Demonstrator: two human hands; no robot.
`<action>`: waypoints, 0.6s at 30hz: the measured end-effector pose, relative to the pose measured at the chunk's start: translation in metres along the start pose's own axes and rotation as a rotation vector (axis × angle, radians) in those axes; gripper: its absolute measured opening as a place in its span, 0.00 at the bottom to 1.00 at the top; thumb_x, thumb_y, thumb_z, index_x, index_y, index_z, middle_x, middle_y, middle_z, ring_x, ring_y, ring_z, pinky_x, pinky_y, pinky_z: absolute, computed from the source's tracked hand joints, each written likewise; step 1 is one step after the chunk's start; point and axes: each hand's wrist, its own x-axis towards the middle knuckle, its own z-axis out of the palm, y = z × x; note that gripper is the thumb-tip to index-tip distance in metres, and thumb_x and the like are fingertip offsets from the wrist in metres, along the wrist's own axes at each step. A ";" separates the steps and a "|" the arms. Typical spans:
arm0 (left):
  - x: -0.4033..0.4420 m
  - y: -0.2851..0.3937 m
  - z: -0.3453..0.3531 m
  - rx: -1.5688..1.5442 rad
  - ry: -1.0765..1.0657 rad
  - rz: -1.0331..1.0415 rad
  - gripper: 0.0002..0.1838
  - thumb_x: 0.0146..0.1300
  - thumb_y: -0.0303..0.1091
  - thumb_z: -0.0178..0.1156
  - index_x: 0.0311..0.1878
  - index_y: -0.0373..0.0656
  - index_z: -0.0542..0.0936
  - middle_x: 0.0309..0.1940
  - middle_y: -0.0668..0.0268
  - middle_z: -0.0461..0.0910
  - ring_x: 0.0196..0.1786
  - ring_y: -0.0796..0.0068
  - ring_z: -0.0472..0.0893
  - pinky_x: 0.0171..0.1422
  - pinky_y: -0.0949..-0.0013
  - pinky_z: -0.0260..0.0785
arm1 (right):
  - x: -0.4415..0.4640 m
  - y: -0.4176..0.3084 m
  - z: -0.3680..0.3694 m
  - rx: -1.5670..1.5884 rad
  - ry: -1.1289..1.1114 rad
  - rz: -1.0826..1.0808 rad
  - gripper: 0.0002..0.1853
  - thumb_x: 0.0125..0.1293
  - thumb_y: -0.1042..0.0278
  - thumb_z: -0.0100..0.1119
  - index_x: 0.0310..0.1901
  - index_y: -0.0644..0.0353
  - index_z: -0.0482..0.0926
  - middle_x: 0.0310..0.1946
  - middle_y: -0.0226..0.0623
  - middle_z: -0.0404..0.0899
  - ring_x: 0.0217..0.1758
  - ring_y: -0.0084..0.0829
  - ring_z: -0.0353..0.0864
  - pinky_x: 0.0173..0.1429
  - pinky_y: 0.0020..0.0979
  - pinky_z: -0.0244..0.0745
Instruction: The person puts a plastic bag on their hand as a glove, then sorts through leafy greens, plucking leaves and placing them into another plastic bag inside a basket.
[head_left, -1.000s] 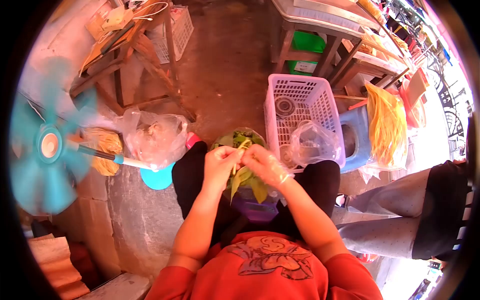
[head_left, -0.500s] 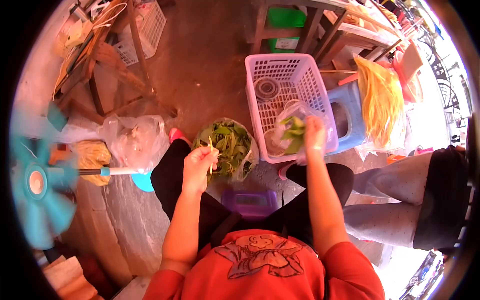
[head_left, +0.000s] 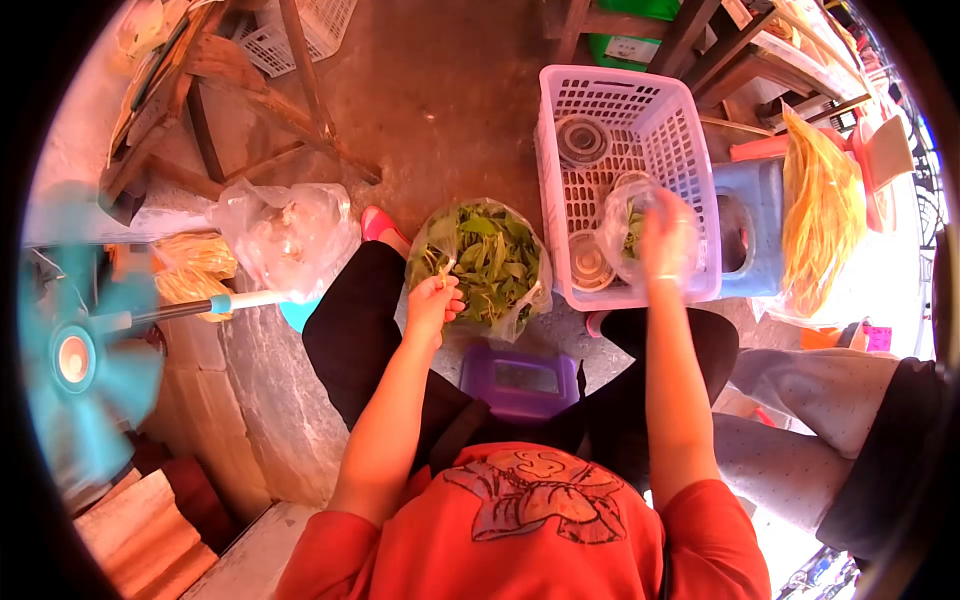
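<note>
Closed round a pale green stem (head_left: 447,268), my left hand (head_left: 435,303) is over the left edge of a clear bag of green leaves (head_left: 490,262). My right hand (head_left: 668,235) is blurred by motion at the mouth of a clear plastic bag (head_left: 618,232) with some green leaves inside. That bag sits in the front right part of a lilac plastic basket (head_left: 711,215). What the right fingers hold, if anything, cannot be made out.
A purple box (head_left: 520,384) lies between my legs. At the left a turquoise fan (head_left: 75,355) stands near a knotted clear bag (head_left: 290,240). Right of the basket are a blue stool (head_left: 755,225) and yellow strips (head_left: 820,215). Another person's legs (head_left: 800,430) are at the right.
My hands were together over the leaf bag, then parted. My right hand carried leaves to the bag in the basket; my left kept the stem. The view has shifted.
</note>
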 end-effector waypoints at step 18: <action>0.008 0.005 -0.026 -0.205 0.312 0.521 0.23 0.59 0.22 0.55 0.59 0.38 0.66 0.40 0.63 0.78 0.36 0.78 0.76 0.38 0.78 0.65 | -0.065 -0.087 0.057 0.696 -0.840 0.217 0.12 0.66 0.64 0.52 0.45 0.59 0.79 0.38 0.34 0.81 0.45 0.28 0.78 0.49 0.28 0.71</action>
